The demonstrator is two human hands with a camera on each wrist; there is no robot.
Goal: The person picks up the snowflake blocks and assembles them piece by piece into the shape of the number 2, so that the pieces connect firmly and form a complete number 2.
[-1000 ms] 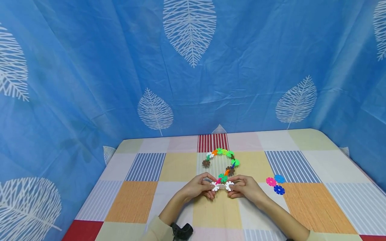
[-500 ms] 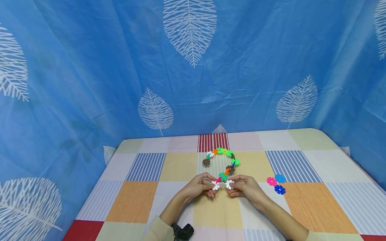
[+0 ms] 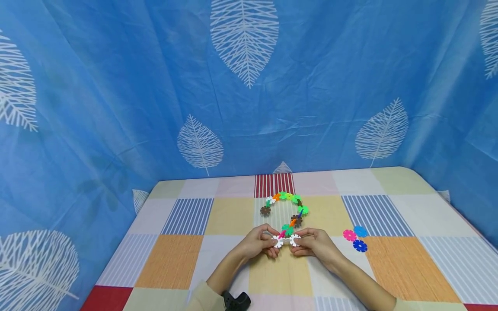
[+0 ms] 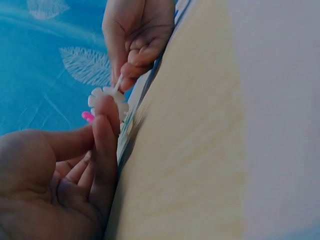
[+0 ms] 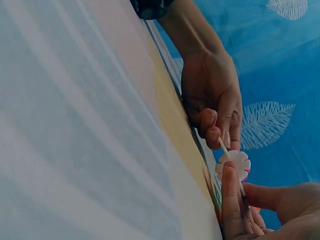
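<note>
My left hand [image 3: 254, 242] pinches a white notched snowflake disc [image 3: 278, 241] between thumb and fingers, low over the table. Facing it, my right hand [image 3: 317, 244] pinches another white snowflake disc [image 3: 294, 240]. Between the two, a pale disc [image 5: 234, 166] stands at an angle to the held ones, partly covered by fingertips. A pink disc [image 3: 282, 234] sits just behind and leads into a curved chain of linked snowflake discs [image 3: 289, 196], green, orange, brown, yellow and white. This chain bends round like a hook and ends in a brown disc [image 3: 265, 211] on the left.
Three loose discs lie right of my right hand: pink [image 3: 349, 235], light blue [image 3: 360, 231] and dark blue [image 3: 359, 245]. A patchwork cloth [image 3: 171, 261] covers the table. A blue curtain with white leaves [image 3: 311, 108] hangs behind and along the sides.
My right hand and its white disc have shifted slightly left, closer to the left hand's disc. Both hands keep their grip; the chain and loose discs stay put.
</note>
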